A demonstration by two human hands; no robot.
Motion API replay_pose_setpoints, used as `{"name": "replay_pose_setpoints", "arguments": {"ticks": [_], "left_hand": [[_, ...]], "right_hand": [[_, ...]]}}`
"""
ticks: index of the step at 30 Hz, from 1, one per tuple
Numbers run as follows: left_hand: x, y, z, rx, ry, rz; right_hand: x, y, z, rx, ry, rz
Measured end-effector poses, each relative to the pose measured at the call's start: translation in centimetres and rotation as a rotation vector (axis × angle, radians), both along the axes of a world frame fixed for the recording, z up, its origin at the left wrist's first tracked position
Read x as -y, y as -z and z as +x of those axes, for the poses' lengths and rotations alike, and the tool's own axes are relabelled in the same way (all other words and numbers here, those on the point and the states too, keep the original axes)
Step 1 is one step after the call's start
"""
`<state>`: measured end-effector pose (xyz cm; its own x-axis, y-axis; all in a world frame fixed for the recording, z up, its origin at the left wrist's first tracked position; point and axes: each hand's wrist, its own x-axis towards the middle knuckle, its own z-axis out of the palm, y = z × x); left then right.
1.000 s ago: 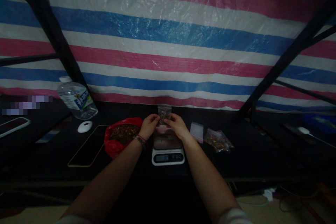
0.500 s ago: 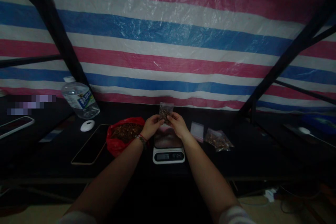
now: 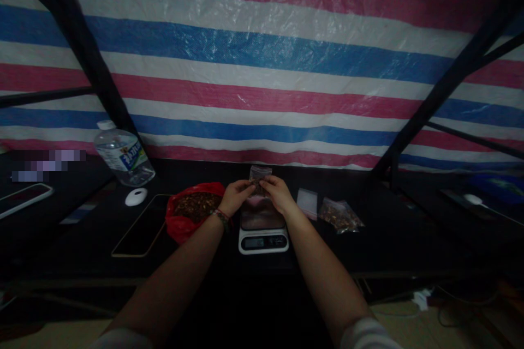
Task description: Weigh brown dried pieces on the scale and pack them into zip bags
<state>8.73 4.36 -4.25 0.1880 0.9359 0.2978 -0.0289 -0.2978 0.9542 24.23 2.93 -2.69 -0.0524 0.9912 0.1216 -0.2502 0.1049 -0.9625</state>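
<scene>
Between my two hands is a small clear zip bag (image 3: 261,174) with brown bits in its lower part. My left hand (image 3: 236,196) pinches its left side, and my right hand (image 3: 278,193) pinches its right side. Just below them stands a white kitchen scale (image 3: 263,242) with a dark display; whether the bag touches its plate I cannot tell. Close to my left wrist sits an open red plastic bag (image 3: 178,232) full of brown, seed-like bits. Right of my right hand lie a flat clear zip bag (image 3: 307,203) and a filled zip bag (image 3: 340,216).
A phone (image 3: 141,226), a white computer mouse (image 3: 136,196) and a large clear bottle (image 3: 125,158) stand or lie on the left. Another phone (image 3: 25,199) is at the far left. Behind the black table hangs a striped sheet (image 3: 266,98), with dark metal posts at both sides.
The small zip bag has come down slightly and tilted back, still between both hands. My hands have barely moved.
</scene>
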Motion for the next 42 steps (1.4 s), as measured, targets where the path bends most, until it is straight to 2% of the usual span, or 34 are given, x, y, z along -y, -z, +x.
{"name": "replay_pose_setpoints", "arguments": {"ticks": [3,8,15,30,42], "left_hand": [[0.16,-0.2,0.09,0.021,-0.002,0.014],[-0.02,-0.2,0.01,0.033,-0.006,-0.024],[-0.21,-0.47,-0.01,0.142,-0.086,-0.097],[-0.56,0.0,0.12,0.254,-0.096,-0.108],[-0.4,-0.42,0.22,0.216,-0.11,-0.095]], "right_hand": [[-0.02,-0.13,0.05,-0.042,0.04,0.031],[-0.27,-0.14,0.26,-0.051,0.195,0.036],[-0.1,-0.15,0.11,0.051,0.127,0.083],[-0.11,-0.22,0.23,0.139,0.212,0.14],[0.0,-0.29,0.09,0.158,0.226,0.148]]}}
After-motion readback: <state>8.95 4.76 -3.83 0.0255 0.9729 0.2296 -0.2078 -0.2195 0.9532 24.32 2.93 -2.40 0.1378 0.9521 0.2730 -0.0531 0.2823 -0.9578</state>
